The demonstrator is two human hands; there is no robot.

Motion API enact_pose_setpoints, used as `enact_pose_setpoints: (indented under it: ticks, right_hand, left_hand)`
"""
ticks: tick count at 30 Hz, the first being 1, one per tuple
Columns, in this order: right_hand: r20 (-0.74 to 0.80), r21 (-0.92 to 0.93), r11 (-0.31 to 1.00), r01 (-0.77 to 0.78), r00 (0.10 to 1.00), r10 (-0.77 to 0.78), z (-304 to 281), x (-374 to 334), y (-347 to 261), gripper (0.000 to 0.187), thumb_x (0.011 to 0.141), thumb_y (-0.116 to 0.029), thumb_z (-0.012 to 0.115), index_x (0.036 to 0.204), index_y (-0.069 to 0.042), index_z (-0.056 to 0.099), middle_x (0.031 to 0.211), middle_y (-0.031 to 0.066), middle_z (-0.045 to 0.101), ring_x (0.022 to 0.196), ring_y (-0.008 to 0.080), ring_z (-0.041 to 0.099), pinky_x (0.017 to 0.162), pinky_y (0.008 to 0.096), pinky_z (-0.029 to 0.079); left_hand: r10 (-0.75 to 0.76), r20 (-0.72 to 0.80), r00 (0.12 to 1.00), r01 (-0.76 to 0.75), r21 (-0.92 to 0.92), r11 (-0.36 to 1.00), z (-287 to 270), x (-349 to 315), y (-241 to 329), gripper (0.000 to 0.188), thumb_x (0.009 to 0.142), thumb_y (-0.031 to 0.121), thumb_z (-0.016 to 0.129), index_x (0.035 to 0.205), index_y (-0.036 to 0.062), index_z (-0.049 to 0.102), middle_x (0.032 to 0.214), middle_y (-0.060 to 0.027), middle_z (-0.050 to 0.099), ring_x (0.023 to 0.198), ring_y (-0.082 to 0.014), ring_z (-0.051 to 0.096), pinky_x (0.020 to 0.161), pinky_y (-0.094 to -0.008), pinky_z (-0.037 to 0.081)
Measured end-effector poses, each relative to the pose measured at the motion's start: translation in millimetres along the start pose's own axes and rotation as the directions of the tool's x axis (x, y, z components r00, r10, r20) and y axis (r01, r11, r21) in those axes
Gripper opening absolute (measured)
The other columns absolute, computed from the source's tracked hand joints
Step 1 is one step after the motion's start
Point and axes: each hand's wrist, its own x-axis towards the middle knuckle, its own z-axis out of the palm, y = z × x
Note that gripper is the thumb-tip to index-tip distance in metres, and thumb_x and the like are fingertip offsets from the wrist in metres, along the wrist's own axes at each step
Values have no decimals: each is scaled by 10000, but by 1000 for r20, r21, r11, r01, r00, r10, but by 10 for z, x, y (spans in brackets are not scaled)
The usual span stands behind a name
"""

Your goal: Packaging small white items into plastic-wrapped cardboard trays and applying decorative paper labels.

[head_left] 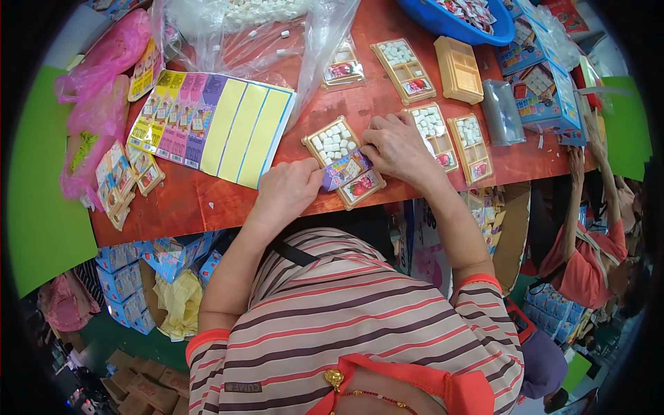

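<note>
Both hands are working at the near edge of the red table (207, 200). The left hand (289, 190) is pinching the corner of a purple sticker (340, 171) between thumb & fingers, w/ the sticker lying across a tan tray (342, 160) of white candy pieces. The right hand (398, 146) is pressing flat on the tray's right side, fingers together, touching the sticker's other end. The tray is sitting btwn both hands, near the table edge. A sticker sheet (214, 124) is lying just left of it; filled trays (453, 142) are lying just right. A clear bag (249, 28) & blue basin (456, 21) are sitting farther back. Another person's arm (574, 207) is reaching up at right.
</note>
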Motion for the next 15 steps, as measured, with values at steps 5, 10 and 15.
enact_pose_setpoints:
  ticks: [5, 10, 15]
  right_hand:
    - [24, 2, 1000, 2, 1000, -2, -23, 4, -12, 148, 827, -238, 647, 841, -98, 691, 848, 74, 592, 886, 239, 573, 905, 400, 358]
    - [48, -24, 1000, 11, 999, -10, -13, 20, -15, 146, 832, -252, 651, 861, -120, 705, 867, 66, 600, 901, 237, 576, 901, 394, 358]
    - [69, -48, 999, 19, 997, -15, -13, 34, -18, 151, 832, -255, 651, 881, -127, 715, 870, 60, 602, 911, 237, 578, 894, 397, 364]
  left_hand:
    - [7, 9, 1000, -7, -39, 999, -53, -41, -16, 251, 875, 276, 581, 826, 39, 652, 790, -155, 605, 753, -336, 613, 674, -411, 475]
    - [79, -41, 996, -84, -136, 987, -45, -32, -37, 255, 866, 260, 590, 838, 15, 650, 795, -143, 585, 750, -317, 602, 676, -395, 469]
    - [-10, 121, 993, 35, -206, 978, -33, 39, -98, 247, 880, 237, 581, 813, 7, 639, 697, -140, 600, 638, -314, 596, 612, -381, 467]
